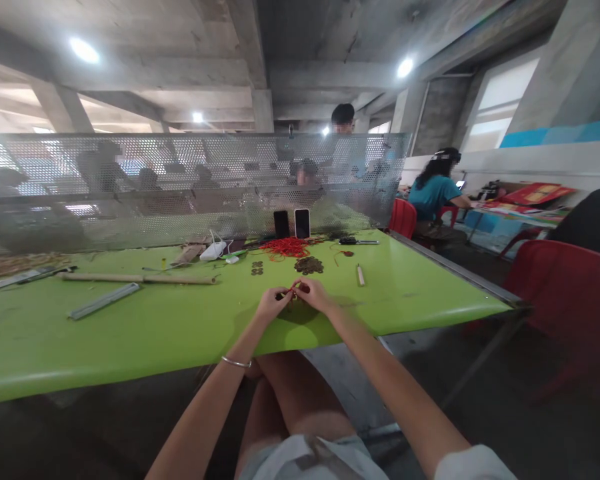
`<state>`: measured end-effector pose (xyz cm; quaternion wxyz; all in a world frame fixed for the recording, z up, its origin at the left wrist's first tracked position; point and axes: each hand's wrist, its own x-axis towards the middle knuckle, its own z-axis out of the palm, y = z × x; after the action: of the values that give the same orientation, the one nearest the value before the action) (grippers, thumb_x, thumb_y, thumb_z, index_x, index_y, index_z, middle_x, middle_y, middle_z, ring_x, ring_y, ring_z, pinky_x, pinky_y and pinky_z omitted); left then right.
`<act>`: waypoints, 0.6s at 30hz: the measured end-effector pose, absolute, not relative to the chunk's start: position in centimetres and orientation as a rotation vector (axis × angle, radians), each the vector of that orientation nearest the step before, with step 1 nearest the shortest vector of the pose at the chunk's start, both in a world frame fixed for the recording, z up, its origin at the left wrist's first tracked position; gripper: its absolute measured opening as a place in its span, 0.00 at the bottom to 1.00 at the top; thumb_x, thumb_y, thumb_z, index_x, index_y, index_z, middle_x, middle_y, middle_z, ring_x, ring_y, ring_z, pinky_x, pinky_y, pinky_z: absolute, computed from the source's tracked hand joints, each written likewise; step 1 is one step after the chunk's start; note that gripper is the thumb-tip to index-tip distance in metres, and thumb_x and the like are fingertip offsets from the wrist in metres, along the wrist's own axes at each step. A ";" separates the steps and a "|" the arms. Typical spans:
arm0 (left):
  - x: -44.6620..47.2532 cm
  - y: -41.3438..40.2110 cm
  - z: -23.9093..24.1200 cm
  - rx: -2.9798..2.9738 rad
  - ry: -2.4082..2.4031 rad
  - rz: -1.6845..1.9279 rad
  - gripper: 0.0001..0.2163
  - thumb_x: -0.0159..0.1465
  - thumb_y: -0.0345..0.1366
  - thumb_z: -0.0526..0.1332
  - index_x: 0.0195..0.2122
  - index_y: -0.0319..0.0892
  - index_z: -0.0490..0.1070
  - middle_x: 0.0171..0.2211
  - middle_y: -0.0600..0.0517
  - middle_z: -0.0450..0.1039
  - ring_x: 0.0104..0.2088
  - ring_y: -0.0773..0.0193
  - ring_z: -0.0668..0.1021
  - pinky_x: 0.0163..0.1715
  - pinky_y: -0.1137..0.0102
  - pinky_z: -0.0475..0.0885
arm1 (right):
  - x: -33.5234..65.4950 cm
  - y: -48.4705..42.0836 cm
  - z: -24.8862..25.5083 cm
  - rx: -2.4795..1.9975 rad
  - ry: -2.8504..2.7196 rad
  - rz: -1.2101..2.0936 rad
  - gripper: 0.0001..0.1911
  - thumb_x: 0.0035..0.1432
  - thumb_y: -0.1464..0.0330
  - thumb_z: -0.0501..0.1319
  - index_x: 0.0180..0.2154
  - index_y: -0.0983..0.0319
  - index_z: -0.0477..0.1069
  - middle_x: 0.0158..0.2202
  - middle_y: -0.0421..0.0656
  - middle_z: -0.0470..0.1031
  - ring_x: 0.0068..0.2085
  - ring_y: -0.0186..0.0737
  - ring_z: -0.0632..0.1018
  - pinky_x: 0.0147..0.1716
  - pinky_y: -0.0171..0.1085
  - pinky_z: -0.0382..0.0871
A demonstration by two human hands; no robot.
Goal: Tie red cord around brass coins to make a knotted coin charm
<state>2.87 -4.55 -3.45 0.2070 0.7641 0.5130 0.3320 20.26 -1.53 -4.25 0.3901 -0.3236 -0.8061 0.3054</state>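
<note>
My left hand point(273, 304) and my right hand point(313, 294) meet just above the green table near its front edge. The fingers of both are pinched on a thin red cord point(294, 288). A small dark piece seems to hang below the cord, but it is too small to make out. Just beyond my hands lies a pile of bronze-coloured coins point(309, 265). Several more coins point(257, 268) sit in a small group to its left. Behind the coins is a tangled heap of red cord point(286, 247).
Two phones point(303, 223) stand upright behind the cord heap, before a perforated metal screen point(205, 180). A white power strip point(213, 251), bamboo stick point(145, 279) and clear bar point(104, 301) lie left; a pale-handled tool point(361, 275) lies right. A person point(435, 190) sits far right.
</note>
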 end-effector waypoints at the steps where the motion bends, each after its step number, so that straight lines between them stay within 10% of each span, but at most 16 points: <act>1: 2.9 -4.5 -3.5 2.127 1.422 0.928 0.12 0.65 0.39 0.57 0.43 0.36 0.69 0.40 0.49 0.71 0.38 0.61 0.76 0.37 0.63 0.73 | 20.3 -1.5 -4.2 -0.825 -2.045 0.772 0.13 0.63 0.63 0.56 0.44 0.66 0.67 0.38 0.43 0.72 0.34 0.35 0.75 0.33 0.38 0.72; 18: 2.8 -4.5 -3.4 2.133 1.402 0.943 0.12 0.64 0.39 0.57 0.43 0.36 0.69 0.39 0.49 0.72 0.36 0.62 0.76 0.36 0.65 0.74 | 20.3 -1.5 -4.4 -0.802 -2.055 0.753 0.13 0.63 0.63 0.56 0.44 0.66 0.67 0.38 0.43 0.72 0.33 0.34 0.75 0.32 0.37 0.72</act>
<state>2.84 -4.51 -3.42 0.2088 0.7666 0.5039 0.3388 20.26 -1.47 -4.37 0.3942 -0.3162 -0.8103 0.2967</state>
